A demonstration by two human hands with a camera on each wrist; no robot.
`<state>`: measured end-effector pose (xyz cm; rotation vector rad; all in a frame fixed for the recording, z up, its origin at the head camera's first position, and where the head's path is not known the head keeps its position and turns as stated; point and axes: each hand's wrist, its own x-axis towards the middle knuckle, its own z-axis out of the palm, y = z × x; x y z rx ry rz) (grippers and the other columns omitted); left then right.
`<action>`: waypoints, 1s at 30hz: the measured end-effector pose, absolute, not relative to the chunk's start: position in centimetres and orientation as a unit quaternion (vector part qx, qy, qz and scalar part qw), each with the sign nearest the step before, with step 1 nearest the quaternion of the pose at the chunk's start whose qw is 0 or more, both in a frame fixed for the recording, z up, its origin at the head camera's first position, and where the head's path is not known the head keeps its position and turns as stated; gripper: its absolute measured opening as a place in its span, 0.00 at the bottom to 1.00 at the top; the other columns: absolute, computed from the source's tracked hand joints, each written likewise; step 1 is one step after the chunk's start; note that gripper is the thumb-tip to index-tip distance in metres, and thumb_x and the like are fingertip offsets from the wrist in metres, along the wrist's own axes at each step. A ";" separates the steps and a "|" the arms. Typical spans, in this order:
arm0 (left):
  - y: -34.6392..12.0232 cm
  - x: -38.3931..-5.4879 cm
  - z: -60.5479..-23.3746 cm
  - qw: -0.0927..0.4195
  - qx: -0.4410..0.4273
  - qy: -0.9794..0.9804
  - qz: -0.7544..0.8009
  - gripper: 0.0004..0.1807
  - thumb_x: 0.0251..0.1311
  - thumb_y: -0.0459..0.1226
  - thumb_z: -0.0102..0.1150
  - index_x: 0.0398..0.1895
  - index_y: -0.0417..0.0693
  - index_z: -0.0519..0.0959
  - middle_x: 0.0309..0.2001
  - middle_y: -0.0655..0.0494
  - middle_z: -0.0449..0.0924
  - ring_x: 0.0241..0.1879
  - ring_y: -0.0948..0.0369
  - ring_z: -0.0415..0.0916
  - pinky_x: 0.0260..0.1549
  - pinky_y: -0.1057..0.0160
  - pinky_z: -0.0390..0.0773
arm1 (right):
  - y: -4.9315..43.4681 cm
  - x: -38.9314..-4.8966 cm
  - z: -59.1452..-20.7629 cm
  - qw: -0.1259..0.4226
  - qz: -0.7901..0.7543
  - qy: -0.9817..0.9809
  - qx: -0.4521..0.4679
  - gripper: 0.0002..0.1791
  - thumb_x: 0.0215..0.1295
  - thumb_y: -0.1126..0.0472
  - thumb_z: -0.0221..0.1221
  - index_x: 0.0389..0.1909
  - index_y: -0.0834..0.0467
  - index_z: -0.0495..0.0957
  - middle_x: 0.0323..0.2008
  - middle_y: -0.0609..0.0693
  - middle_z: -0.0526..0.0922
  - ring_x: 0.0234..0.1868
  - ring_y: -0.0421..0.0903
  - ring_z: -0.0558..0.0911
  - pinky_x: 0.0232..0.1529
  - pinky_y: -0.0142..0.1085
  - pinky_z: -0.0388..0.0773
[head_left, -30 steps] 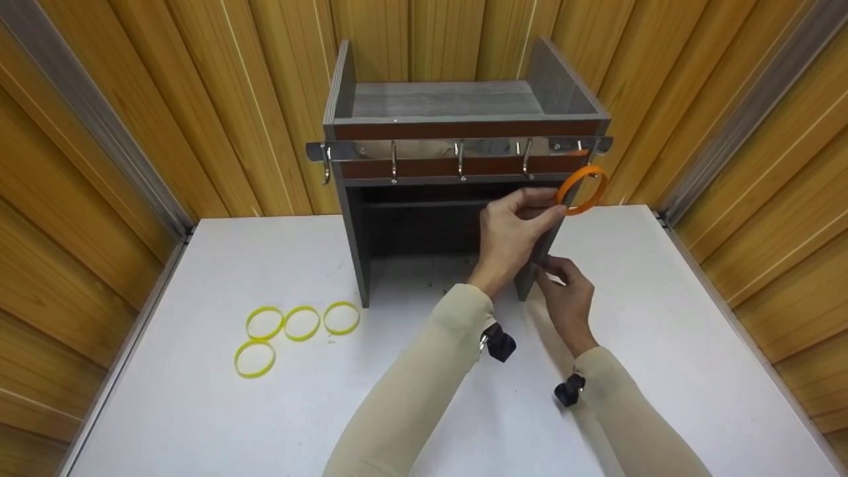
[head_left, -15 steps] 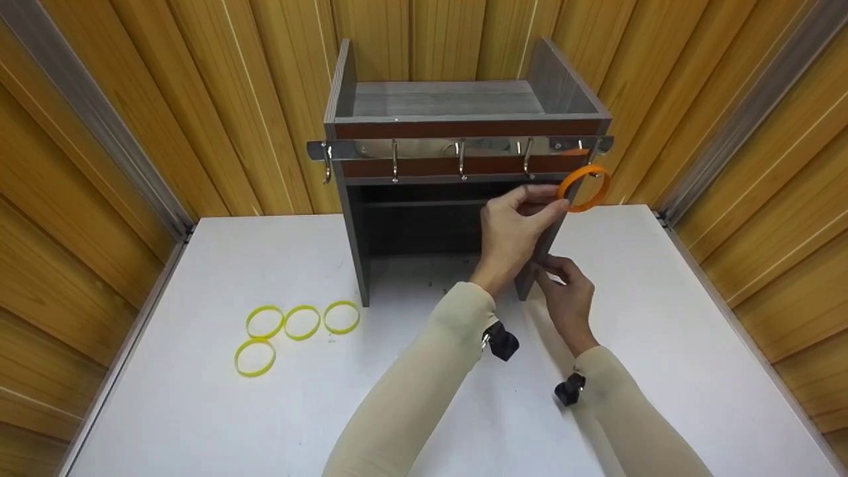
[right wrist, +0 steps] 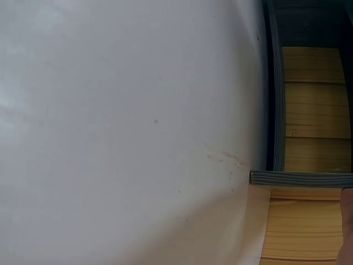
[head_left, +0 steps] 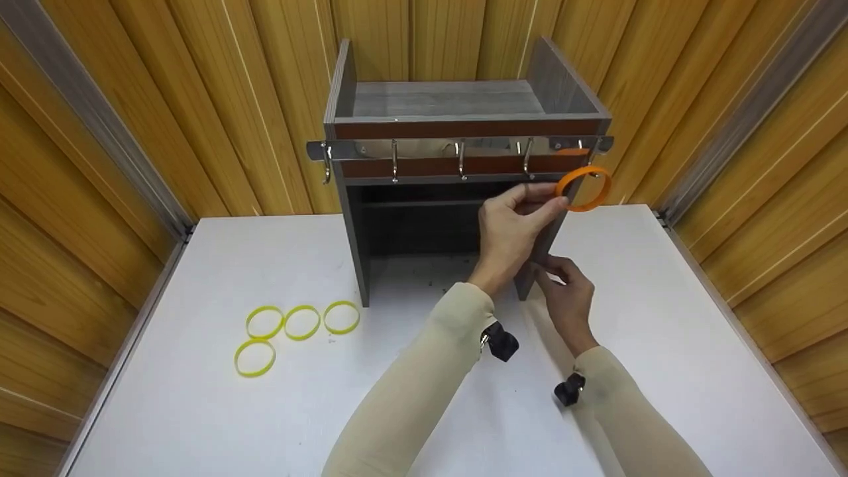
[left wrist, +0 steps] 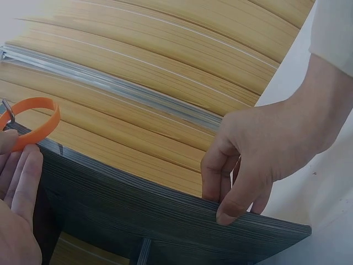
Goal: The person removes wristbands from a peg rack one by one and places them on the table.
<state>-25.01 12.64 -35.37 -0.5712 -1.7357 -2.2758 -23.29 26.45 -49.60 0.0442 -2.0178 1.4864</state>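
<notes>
My left hand (head_left: 513,228) pinches an orange ring (head_left: 606,192) between thumb and fingers at its left side. The ring stands upright at the rightmost hook (head_left: 594,159) of the metal hook rail (head_left: 427,148). In the left wrist view the hook's prong overlaps the ring (left wrist: 47,126) near my left fingertips (left wrist: 33,157). Lower down, my right hand (head_left: 568,298) grips the front edge of the grey shelf's right side panel (head_left: 525,288), thumb on one face and fingers on the other. Only a sliver of that hand shows in the right wrist view.
Several yellow rings (head_left: 341,332) lie on the white table (head_left: 199,411), left of the shelf. The grey shelf unit (head_left: 444,99) has a raised top tray and a dark open bay below. Wood-patterned walls (head_left: 86,199) enclose the back and sides.
My left hand has raised the orange ring slightly at the rightmost hook. The right hand stays on the side panel, and the yellow rings have not moved.
</notes>
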 end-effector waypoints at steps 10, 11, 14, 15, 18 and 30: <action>12.6 -24.6 -35.1 0.116 -0.208 -0.586 -0.774 0.12 0.63 0.31 0.76 0.48 0.38 0.89 0.39 0.58 0.91 0.36 0.66 0.87 0.40 0.63 0.90 | 28.1 -24.8 -52.4 0.298 0.563 -0.770 0.007 0.10 0.66 0.71 0.71 0.47 0.66 0.86 0.46 0.57 0.89 0.45 0.35 0.87 0.45 0.25 0.86; 12.6 -24.5 -35.1 0.117 -0.209 -0.586 -0.774 0.12 0.63 0.31 0.76 0.48 0.38 0.89 0.39 0.58 0.91 0.36 0.66 0.87 0.40 0.63 0.90 | 28.2 -24.8 -52.4 0.298 0.565 -0.770 0.009 0.10 0.67 0.71 0.72 0.47 0.66 0.87 0.46 0.56 0.89 0.45 0.36 0.87 0.45 0.26 0.86; 12.5 -24.5 -35.1 0.120 -0.209 -0.586 -0.774 0.12 0.63 0.32 0.76 0.49 0.38 0.89 0.39 0.58 0.91 0.36 0.66 0.87 0.40 0.63 0.90 | 28.3 -24.8 -52.3 0.299 0.568 -0.766 0.018 0.10 0.67 0.70 0.72 0.47 0.66 0.87 0.46 0.56 0.89 0.46 0.38 0.88 0.45 0.28 0.87; 12.5 -24.5 -35.2 0.120 -0.210 -0.585 -0.774 0.12 0.63 0.32 0.76 0.49 0.38 0.89 0.39 0.57 0.91 0.36 0.66 0.88 0.40 0.63 0.90 | 28.3 -24.8 -52.2 0.300 0.568 -0.766 0.019 0.10 0.67 0.70 0.72 0.47 0.66 0.87 0.46 0.56 0.89 0.46 0.38 0.88 0.45 0.28 0.87; 12.4 -24.4 -35.2 0.123 -0.208 -0.581 -0.777 0.13 0.62 0.31 0.77 0.48 0.38 0.89 0.39 0.57 0.91 0.36 0.65 0.88 0.40 0.62 0.90 | 28.2 -24.8 -52.2 0.304 0.567 -0.765 0.020 0.10 0.66 0.70 0.72 0.47 0.67 0.86 0.45 0.57 0.89 0.45 0.37 0.88 0.45 0.27 0.87; 12.1 -24.0 -34.8 0.126 -0.211 -0.558 -0.793 0.13 0.61 0.28 0.76 0.48 0.35 0.89 0.39 0.53 0.91 0.37 0.64 0.89 0.41 0.60 0.90 | 27.8 -24.7 -52.0 0.315 0.556 -0.769 0.010 0.10 0.66 0.76 0.69 0.46 0.71 0.85 0.46 0.64 0.88 0.44 0.38 0.87 0.44 0.24 0.85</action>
